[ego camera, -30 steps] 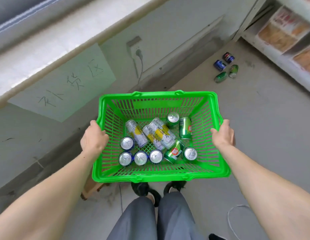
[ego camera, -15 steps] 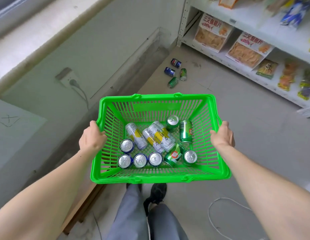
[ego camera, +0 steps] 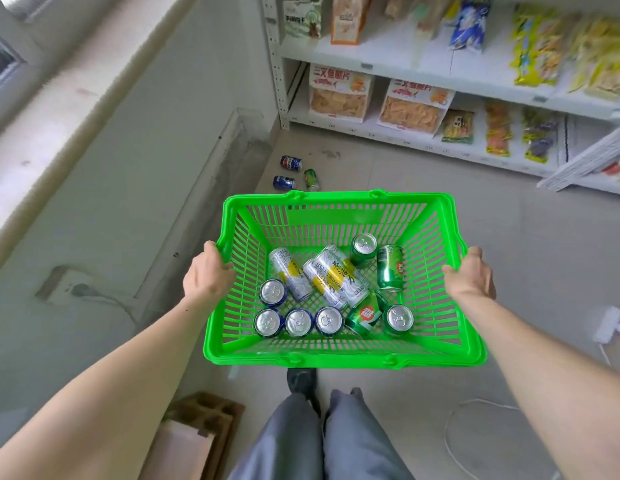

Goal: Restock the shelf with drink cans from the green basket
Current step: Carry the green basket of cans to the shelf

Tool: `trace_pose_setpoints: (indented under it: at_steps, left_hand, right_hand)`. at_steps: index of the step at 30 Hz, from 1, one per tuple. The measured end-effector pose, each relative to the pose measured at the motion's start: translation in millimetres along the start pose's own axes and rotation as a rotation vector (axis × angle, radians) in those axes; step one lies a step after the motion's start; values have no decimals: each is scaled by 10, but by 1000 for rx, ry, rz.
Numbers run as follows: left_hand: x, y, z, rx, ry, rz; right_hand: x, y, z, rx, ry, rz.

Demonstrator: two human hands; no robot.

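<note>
Both arms are stretched forward, carrying the green basket (ego camera: 343, 355) out in front at waist height. The left hand (ego camera: 206, 275) clamps the left rim, fingers curled over the edge; the right hand (ego camera: 471, 275) grips the right rim the same way (knuckles up, thumbs inside). Drink cans (ego camera: 331, 282) lie and stand on the basket floor. The shelf (ego camera: 388, 69) is ahead, well apart.
</note>
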State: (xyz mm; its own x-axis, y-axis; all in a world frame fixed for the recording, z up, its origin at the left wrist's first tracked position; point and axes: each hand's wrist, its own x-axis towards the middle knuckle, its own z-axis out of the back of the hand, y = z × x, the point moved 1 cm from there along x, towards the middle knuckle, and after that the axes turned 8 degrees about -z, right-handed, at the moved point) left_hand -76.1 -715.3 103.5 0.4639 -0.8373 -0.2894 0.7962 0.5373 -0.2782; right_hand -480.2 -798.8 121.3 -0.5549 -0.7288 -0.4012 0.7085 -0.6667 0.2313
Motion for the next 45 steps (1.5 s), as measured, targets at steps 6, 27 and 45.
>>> trace_pose_setpoints:
  at_steps: [6,27,45]
  left_hand:
    - [623,-511,77,45,19,-81]
    - [2718,-2275,-173,64,104,-80]
    - [4941,-3671,-238,115,136,-151]
  right_hand:
    - [391,134,118,42,-8,-78]
    - [2620,1306,519,0,32,-145]
    - [4421,2604,553,40,48,-232]
